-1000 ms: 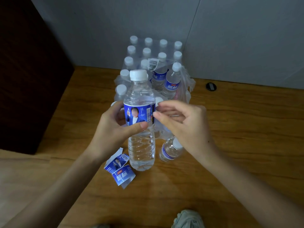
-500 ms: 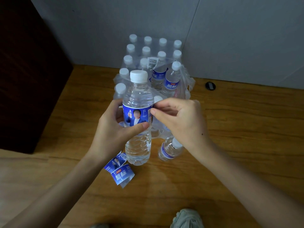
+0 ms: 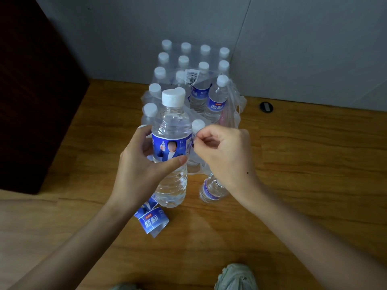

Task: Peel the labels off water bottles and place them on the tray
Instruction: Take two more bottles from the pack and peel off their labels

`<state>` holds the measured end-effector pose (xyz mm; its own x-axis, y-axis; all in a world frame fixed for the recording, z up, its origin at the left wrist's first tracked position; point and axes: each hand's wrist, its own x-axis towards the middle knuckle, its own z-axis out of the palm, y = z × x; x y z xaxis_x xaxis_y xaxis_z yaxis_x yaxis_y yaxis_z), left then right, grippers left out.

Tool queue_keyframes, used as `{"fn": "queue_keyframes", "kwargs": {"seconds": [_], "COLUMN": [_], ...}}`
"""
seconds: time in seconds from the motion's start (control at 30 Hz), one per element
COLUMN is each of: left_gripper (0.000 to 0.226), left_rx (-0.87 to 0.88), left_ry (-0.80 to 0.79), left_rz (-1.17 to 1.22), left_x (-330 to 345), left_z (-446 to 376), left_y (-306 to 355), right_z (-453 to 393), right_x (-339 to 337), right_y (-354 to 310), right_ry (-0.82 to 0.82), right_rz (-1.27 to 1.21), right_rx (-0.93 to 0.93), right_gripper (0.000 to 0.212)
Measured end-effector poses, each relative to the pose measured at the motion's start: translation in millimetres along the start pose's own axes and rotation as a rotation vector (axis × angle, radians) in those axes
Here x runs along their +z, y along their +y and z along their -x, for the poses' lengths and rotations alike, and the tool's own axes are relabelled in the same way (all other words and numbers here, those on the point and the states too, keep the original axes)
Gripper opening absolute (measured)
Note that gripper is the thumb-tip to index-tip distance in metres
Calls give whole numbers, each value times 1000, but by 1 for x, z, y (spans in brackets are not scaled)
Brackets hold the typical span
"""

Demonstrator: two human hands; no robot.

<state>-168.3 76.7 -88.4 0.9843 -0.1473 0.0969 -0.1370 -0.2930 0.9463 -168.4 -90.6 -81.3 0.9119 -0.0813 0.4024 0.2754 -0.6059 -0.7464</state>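
Observation:
My left hand [image 3: 144,164] grips a clear water bottle [image 3: 172,181] with a white cap, held upright over the wooden floor. Its blue label [image 3: 170,148] still wraps the bottle, and my thumb lies across the label's lower edge. My right hand [image 3: 226,151] is curled at the bottle's right side, with thumb and forefinger pinching at the label's right edge. A peeled blue label [image 3: 152,221] lies crumpled on the floor under my left wrist. Another labelled bottle [image 3: 211,190] lies on its side below my right hand. No tray is in view.
A shrink-wrapped pack of bottles [image 3: 188,80] with torn plastic stands against the grey wall behind. A dark cabinet [image 3: 31,101] fills the left side. A small black disc [image 3: 266,106] lies on the floor at right. A shoe [image 3: 236,277] shows at the bottom edge.
My right hand's fingers have curled in and pinched at the label's right edge. The bottle has stayed in my left hand, shifting only slightly.

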Motion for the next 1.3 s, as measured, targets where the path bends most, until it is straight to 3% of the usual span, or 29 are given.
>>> {"fn": "queue_keyframes", "kwargs": {"seconds": [0.23,0.5,0.67,0.77,0.83,0.93,1.0,1.07,1.17,1.3], "left_gripper": [55,53,56,56,53,58,59,59,59,58], "left_rx": [-49,-66,-111,-114,-117,-114,-108,-104,-92,-81], "left_ry": [-25,-87,-80,-68,-55,-44,-44,-32,-8,-26], "left_rz": [122,163,248,274,279,272,280,285,245,217], "left_x": [-5,-9,-14,-18,-20,-21,-19,-14,-5,-5], "left_z": [-2,-2,-3,-4,-5,-7,-7,-6,-2,-1], "left_y": [-2,-3,-8,-9,-9,-8,-7,-6,-5,-2], "right_z": [-5,-20,-14,-7,2,24,35,38,34,26], "right_x": [-5,-11,-12,-15,-15,-6,2,11,19,19], "right_y": [9,21,21,20,17,6,-1,-5,-8,-4], "right_ry": [-4,-27,-93,-46,-15,-192,-379,-457,-379,-309], "right_rz": [-24,119,-69,-197,-234,-301,-363,-405,-396,-402], "right_rx": [64,88,235,361,350,366,370,340,372,381], "right_gripper": [9,7,11,22,29,23,36,53,64,57]}}
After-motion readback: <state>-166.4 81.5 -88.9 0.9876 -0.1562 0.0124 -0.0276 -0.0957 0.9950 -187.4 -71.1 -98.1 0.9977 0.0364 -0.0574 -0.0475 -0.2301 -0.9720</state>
